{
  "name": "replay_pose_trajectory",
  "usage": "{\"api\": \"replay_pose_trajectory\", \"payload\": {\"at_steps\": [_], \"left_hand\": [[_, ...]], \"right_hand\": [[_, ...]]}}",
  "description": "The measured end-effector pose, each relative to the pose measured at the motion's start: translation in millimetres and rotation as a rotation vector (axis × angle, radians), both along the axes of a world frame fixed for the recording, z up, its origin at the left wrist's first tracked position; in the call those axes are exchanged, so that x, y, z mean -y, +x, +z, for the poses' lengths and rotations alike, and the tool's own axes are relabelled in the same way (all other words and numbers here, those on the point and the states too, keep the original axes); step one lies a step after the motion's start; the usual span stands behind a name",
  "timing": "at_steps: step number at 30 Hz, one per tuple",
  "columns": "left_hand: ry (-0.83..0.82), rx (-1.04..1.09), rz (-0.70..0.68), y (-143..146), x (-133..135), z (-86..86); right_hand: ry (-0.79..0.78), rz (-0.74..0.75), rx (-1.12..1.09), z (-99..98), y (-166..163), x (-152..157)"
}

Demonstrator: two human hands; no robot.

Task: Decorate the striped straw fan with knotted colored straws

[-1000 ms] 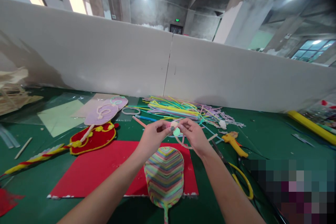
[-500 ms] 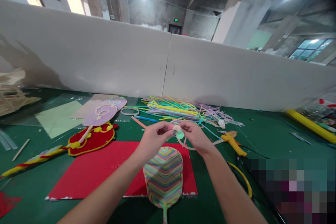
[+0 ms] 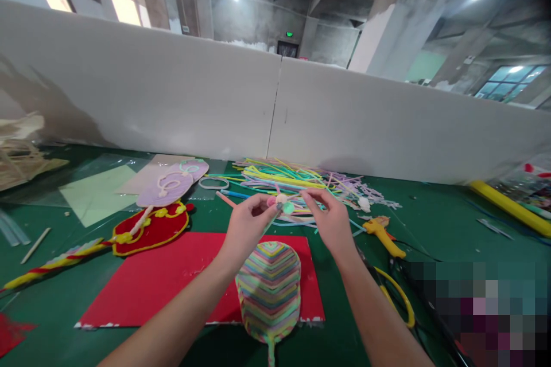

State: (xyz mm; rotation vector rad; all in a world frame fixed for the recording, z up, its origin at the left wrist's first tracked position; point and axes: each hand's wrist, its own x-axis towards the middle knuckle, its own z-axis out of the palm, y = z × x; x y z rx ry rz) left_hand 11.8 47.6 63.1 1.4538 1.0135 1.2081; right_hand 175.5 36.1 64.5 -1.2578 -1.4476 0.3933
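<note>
Above the table, my left hand (image 3: 252, 219) is closed on a small cluster of coiled pipe cleaners (image 3: 287, 207) in pink, cream and green. My right hand (image 3: 329, 218) is just to the right, thumb and fingertips pinched on what looks like a thin pale pipe cleaner strand running from the cluster. Below both hands lies a leaf-shaped fan (image 3: 269, 292) of striped pastel pipe cleaners with a thin stem. Part of the fan rests on a red board (image 3: 172, 281).
Loose pipe cleaners (image 3: 293, 178) lie beyond the hands. A yellow glue gun (image 3: 383, 235) with its cable is at right. At left are a red fan (image 3: 150, 229) with yellow trim, a purple fan (image 3: 166, 188) and green paper (image 3: 101, 192). A white partition (image 3: 193, 97) stands behind.
My hands have moved apart; the right has drawn back from the cluster. The cluster has shifted slightly left and up with my left hand.
</note>
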Motion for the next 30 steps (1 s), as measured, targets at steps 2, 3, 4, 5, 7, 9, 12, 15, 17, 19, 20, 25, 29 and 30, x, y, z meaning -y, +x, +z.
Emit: {"api": "replay_pose_trajectory", "payload": {"at_steps": [2, 3, 4, 5, 7, 9, 12, 15, 17, 19, 20, 25, 29, 30], "left_hand": [[-0.024, 0.033, 0.045, -0.2, 0.7, 2.6], [-0.030, 0.054, 0.065, -0.2, 1.3, 4.1], [-0.031, 0.077, 0.082, -0.2, 1.9, 5.5], [-0.027, 0.100, 0.093, -0.1, 2.4, 6.7], [-0.011, 0.135, 0.103, -0.2, 2.9, 8.0], [-0.003, 0.159, 0.095, -0.3, 2.6, 8.0], [-0.011, 0.178, 0.074, -0.3, 1.6, 6.8], [-0.022, 0.180, 0.057, -0.2, 0.6, 5.8], [-0.019, 0.189, 0.052, -0.3, -0.3, 5.2], [-0.020, 0.189, 0.044, -0.9, -1.6, 4.5], [-0.022, 0.183, 0.038, -1.2, -2.2, 4.2], [-0.014, 0.149, 0.036, -2.3, -2.8, 2.8], [-0.007, 0.116, 0.053, -2.2, -2.0, 2.6], [-0.004, 0.111, 0.052, -2.2, -2.0, 2.5]], "right_hand": [[0.105, -0.062, 0.147, 5.9, -6.3, 7.6], [0.133, -0.058, 0.206, 7.8, -10.8, 11.5], [0.146, -0.049, 0.255, 8.9, -15.8, 15.2], [0.153, -0.038, 0.299, 9.2, -21.1, 18.4], [0.153, -0.036, 0.359, 7.7, -30.3, 22.7], [0.159, -0.046, 0.394, 4.7, -36.1, 24.0], [0.174, -0.044, 0.433, 0.8, -38.1, 22.8], [0.183, -0.047, 0.464, -1.5, -36.3, 21.1], [0.194, -0.061, 0.485, -2.6, -35.2, 20.4], [0.204, -0.069, 0.503, -3.2, -34.6, 20.2], [0.210, -0.071, 0.510, -3.3, -34.6, 20.2], [0.208, -0.106, 0.526, -3.1, -38.8, 22.5], [0.214, -0.180, 0.574, -8.0, -48.1, 25.6], [0.215, -0.196, 0.587, -9.9, -50.3, 26.3]]}}
